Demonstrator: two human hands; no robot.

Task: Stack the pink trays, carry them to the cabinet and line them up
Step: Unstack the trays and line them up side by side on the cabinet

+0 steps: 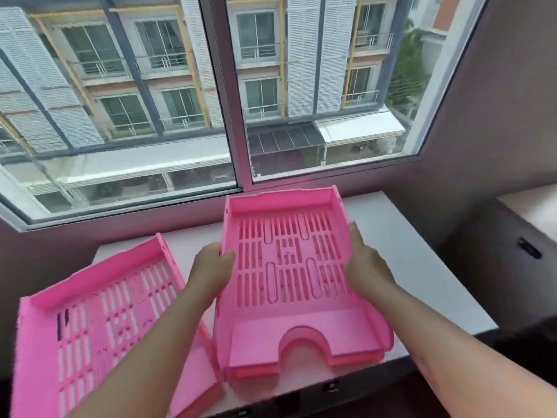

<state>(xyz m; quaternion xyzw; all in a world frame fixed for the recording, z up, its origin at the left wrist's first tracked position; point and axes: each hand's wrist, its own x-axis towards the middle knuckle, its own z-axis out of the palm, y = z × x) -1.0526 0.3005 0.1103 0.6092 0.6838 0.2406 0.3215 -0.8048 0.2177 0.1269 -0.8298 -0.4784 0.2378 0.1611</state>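
A pink slotted tray (pixel 289 267) sits in the middle of the white cabinet top, with another pink tray edge showing under its front lip (pixel 253 372). My left hand (pixel 211 270) grips its left wall. My right hand (pixel 366 267) holds its right wall. A second pink tray (pixel 99 327) lies to the left, turned at an angle and partly hidden by my left forearm.
The white cabinet top (pixel 407 267) runs under a large window (pixel 229 101). Its front edge carries small dark handles (pixel 331 387). A dark cabinet with a black handle (pixel 529 248) stands at the right, against the grey wall.
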